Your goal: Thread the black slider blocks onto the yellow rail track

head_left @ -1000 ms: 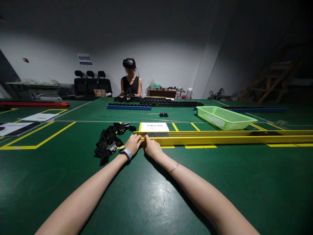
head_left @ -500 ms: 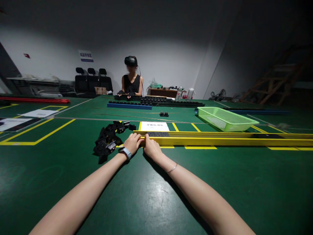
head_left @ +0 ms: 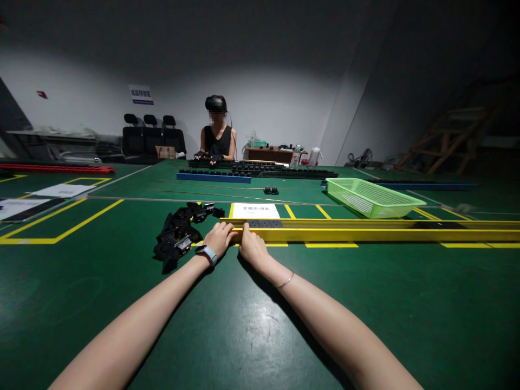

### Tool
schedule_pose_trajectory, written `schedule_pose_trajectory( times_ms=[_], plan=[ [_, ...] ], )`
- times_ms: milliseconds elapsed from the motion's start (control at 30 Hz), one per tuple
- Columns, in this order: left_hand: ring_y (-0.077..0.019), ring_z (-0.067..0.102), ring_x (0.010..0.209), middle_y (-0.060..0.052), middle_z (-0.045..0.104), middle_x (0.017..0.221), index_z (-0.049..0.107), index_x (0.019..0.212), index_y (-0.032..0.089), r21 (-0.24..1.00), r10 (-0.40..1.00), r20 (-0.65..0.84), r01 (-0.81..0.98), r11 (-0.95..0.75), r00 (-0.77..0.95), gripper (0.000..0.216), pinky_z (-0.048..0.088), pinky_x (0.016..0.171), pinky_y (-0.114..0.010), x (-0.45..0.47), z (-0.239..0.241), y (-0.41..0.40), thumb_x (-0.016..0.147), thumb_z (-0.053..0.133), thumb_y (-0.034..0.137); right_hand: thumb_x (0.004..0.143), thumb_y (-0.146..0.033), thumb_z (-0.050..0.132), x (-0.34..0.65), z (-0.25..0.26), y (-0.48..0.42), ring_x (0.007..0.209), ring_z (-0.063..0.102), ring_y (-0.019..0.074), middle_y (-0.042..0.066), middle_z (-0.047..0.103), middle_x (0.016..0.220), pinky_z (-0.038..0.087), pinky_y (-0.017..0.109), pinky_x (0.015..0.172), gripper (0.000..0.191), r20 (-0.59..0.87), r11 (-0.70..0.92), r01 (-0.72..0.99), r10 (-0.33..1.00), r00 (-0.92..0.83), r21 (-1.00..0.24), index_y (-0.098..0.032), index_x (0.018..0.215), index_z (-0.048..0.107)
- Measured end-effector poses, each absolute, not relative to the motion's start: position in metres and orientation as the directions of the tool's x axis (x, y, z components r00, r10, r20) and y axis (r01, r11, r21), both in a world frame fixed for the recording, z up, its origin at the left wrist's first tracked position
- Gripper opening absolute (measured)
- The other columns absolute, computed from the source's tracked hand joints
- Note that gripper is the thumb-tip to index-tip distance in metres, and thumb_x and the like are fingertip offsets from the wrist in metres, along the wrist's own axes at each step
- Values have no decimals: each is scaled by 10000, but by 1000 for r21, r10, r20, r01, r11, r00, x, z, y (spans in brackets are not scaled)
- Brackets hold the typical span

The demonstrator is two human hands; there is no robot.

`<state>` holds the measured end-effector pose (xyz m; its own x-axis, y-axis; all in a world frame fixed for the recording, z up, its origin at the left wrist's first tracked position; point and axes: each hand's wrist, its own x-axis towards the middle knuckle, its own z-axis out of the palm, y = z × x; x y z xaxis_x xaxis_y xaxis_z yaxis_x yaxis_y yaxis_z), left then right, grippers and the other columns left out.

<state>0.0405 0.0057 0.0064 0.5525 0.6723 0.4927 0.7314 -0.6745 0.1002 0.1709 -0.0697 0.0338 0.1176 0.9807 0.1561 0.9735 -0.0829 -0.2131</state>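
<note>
A long yellow rail (head_left: 349,234) lies across the table, with several black socket modules (head_left: 264,223) seated in its channel near the left end. My left hand (head_left: 220,238) is closed around that left end, fingers curled over it and thumb towards the right. Close beside it, my right hand (head_left: 252,245) is closed at the near wall, its index finger and thumb at the rail's edge. Whatever lies under the fingertips is hidden. To the left of my left hand is a heap of black modules (head_left: 173,235), some showing metal contacts.
A light green basket (head_left: 374,208) stands behind the rail on the right. Behind the rail lie a printed label (head_left: 255,210), a small black pair of parts (head_left: 271,190) and thin rods. Across the table sits a person (head_left: 218,138) near dark rails and a blue rail (head_left: 214,177).
The view has shifted very slightly. My right index finger has moved a little at the rail; both hands otherwise stay at its left end.
</note>
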Motion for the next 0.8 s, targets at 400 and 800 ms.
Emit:
schedule_pose_trajectory(
  times_ms=[400, 800],
  plan=[
    [-209, 479, 893, -67, 567, 927, 555, 968, 198, 77, 673, 494, 744, -664, 550, 277, 409, 787, -318, 41, 6, 5, 927, 357, 388, 822, -124, 426, 178, 33, -68, 837, 648, 236, 113, 651, 878, 449, 308, 704, 401, 183, -68, 969, 976, 114, -239, -144, 1215, 346],
    [-207, 473, 905, -67, 556, 947, 545, 989, 190, 92, 678, 486, 740, -667, 551, 200, 413, 828, -328, 41, 7, 4, 919, 377, 272, 863, -209, 442, 189, 37, -52, 998, 500, 204, 94, 579, 1020, 361, 364, 928, 200, 565, 421, 903, 768, -302, -90, -150, 1036, 524]
  ],
)
